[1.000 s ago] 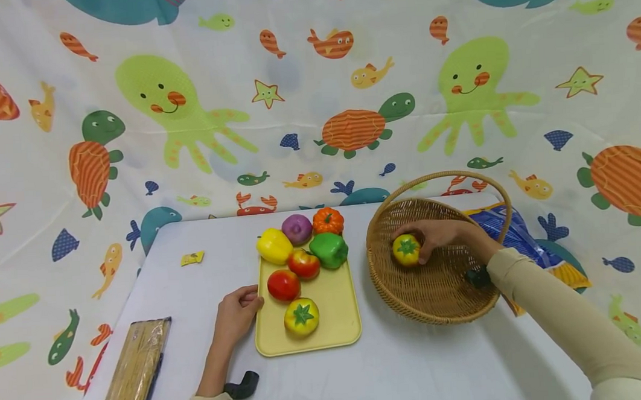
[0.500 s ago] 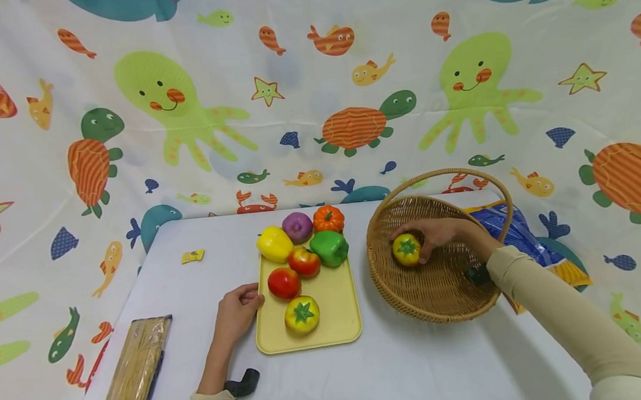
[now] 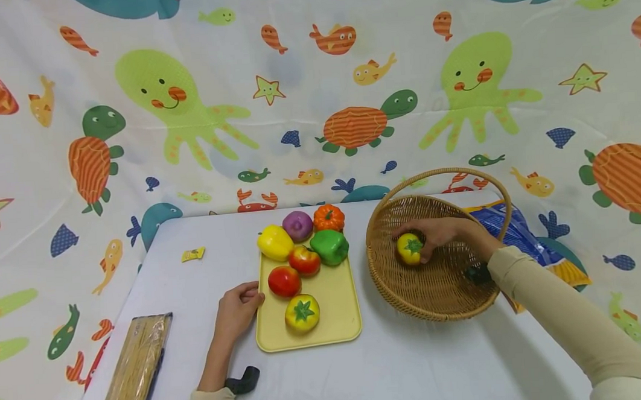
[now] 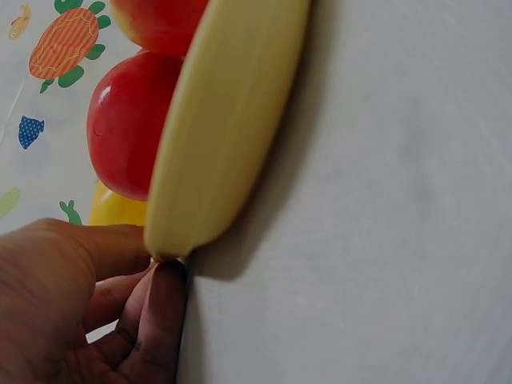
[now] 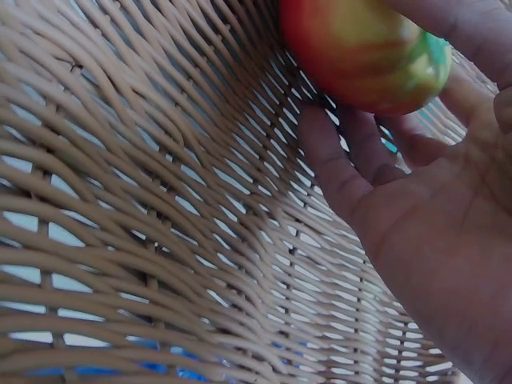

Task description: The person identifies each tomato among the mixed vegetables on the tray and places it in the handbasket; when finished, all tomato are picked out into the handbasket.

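Note:
My right hand (image 3: pixel 436 233) reaches into the brown wicker basket (image 3: pixel 429 300), its thumb and fingers around a yellow-and-red toy tomato (image 3: pixel 409 249) with a green star-shaped top. In the right wrist view that tomato (image 5: pixel 360 56) sits against the fingers, near the woven wall. On the left, my left hand (image 3: pixel 236 313) pinches the side rim of the pale yellow tray (image 3: pixel 337 311) between thumb and fingers. The tray holds another yellow toy tomato (image 3: pixel 302 313), two red toy tomatoes (image 3: pixel 284 281), a green toy pepper (image 3: pixel 329 247) and a yellow toy pepper (image 3: pixel 275 243).
A purple toy onion (image 3: pixel 298 226) and a small orange toy pumpkin (image 3: pixel 329 218) lie at the tray's far end. Left of them is a little yellow packet (image 3: pixel 193 254). A wrapped bundle of sticks (image 3: pixel 136 367) lies near left. Behind the basket is a blue bag (image 3: pixel 504 232).
The toy tomato in the basket has shifted slightly right along with my right fingers. My left hand stays at the tray's rim.

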A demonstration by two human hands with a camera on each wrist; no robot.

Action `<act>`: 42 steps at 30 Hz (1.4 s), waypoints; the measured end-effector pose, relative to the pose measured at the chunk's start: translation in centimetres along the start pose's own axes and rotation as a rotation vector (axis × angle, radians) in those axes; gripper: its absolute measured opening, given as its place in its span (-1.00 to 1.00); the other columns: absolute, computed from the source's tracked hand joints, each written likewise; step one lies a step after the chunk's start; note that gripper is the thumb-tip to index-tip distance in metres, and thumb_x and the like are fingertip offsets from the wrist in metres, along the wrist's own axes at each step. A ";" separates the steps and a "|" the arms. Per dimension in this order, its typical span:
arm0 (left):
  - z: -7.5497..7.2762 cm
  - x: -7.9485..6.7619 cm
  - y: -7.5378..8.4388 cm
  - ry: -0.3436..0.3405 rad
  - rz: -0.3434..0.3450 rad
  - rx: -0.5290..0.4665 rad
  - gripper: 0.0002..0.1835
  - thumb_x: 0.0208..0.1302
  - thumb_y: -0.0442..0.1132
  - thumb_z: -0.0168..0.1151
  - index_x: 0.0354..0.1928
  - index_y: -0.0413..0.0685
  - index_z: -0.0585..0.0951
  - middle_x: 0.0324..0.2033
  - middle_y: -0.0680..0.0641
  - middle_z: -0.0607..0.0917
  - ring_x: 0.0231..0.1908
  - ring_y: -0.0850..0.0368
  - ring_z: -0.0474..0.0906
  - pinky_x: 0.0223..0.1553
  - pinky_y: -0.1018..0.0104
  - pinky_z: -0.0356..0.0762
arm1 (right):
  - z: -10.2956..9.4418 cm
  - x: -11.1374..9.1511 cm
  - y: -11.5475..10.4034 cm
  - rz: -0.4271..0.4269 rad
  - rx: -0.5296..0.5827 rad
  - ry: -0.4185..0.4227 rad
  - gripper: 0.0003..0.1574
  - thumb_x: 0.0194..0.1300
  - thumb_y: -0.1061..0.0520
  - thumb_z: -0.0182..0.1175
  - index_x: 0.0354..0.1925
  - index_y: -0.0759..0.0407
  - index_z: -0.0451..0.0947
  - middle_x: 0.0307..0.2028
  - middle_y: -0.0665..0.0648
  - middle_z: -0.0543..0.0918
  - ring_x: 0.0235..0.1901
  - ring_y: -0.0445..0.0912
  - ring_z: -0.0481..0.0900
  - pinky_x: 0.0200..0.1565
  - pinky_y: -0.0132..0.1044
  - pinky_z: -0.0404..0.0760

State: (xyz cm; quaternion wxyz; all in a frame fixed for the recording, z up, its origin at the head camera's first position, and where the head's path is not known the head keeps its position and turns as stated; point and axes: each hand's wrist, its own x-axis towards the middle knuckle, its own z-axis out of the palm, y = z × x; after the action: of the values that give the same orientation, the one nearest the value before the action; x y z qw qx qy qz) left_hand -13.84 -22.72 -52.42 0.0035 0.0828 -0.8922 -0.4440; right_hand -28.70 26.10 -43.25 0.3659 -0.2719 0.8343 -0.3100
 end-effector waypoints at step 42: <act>-0.1 0.0 -0.2 -0.013 -0.004 -0.020 -0.61 0.30 -0.20 0.30 0.12 -0.21 0.63 -0.29 -0.06 0.69 -0.30 0.09 0.60 -0.28 0.35 0.57 | 20.0 0.5 -15.7 -0.496 0.178 0.443 -0.04 0.08 -0.07 0.51 0.37 -0.11 0.28 0.31 -0.05 0.36 0.30 -0.08 0.32 0.23 -0.07 0.39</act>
State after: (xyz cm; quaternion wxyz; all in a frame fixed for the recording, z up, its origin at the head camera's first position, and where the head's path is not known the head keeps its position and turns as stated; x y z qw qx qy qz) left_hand -13.81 -22.90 -52.56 -0.0025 0.0815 -0.8876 -0.4534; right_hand -9.86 9.03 -43.09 0.1114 -0.3596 0.7716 -0.5127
